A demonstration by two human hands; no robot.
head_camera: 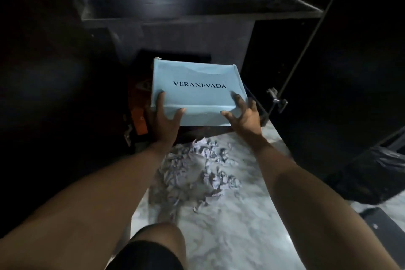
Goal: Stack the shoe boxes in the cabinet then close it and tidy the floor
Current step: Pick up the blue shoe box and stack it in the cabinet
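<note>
While both hands, left [163, 116] and right [245, 114], grip it, the blue shoe box [197, 92] sits in the cabinet [197, 9].

Likely a home: dark wardrobe cabinet [197, 4], marble floor [241, 215].

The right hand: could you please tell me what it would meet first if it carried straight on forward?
The right hand already touches the pale blue cardboard shoe box at its near right corner, so it would likely push that box deeper.
</note>
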